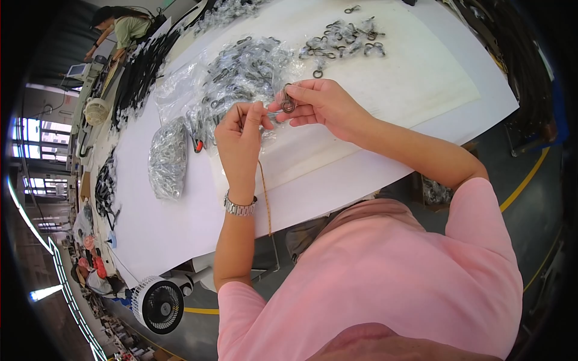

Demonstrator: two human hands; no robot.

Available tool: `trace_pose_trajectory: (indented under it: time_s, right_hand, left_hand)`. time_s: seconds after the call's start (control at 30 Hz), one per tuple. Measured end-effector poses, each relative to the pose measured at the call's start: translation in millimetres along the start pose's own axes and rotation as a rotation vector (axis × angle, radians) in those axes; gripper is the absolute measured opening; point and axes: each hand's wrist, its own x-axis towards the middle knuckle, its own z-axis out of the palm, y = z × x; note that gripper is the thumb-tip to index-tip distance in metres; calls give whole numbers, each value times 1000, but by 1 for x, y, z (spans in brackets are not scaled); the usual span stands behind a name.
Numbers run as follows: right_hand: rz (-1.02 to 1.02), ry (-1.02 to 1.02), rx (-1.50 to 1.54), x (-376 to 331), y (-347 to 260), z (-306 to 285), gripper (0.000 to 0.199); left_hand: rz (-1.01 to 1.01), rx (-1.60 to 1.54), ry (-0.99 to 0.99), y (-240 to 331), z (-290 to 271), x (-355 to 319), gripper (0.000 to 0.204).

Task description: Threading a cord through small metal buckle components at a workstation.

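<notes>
Above the table my right hand (325, 108) pinches a dark metal snap hook with a ring (288, 106) between thumb and fingers. Close beside it, my left hand (238, 129) has its thumb and fingertips pressed together; whatever is between them is too small to make out. Just beyond both hands lies a heap of similar dark hooks in clear plastic wrap (241, 69). One separate ringed hook (318, 73) rests past my right hand. A tool with a red-orange handle (198, 145) sits left of my left hand.
A full clear plastic bag (168, 159) stands on the white table (180, 231) at left. More wrapped hooks (346, 39) are scattered at the far right. Dark straps (141, 75) pile along the far left. A fan (161, 304) is at the near left corner; a co-worker (129, 27) works beyond.
</notes>
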Motion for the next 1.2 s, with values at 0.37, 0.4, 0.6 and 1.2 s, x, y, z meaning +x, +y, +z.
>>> trace_pose_trajectory:
  time_s: [0.37, 0.4, 0.6, 1.2]
  right_hand:
    - [176, -125, -70, 2, 9, -5, 25]
    - [196, -129, -91, 2, 8, -5, 26]
    - [-91, -87, -725, -9, -7, 8, 27]
    - [434, -464, -22, 5, -21, -15, 26]
  left_hand:
    - [-107, -199, -250, -8, -3, 5, 14]
    - [-115, -187, -244, -8, -2, 6, 14]
    - [-162, -236, -162, -9, -3, 3, 11]
    - [7, -186, -306, 13, -8, -3, 8]
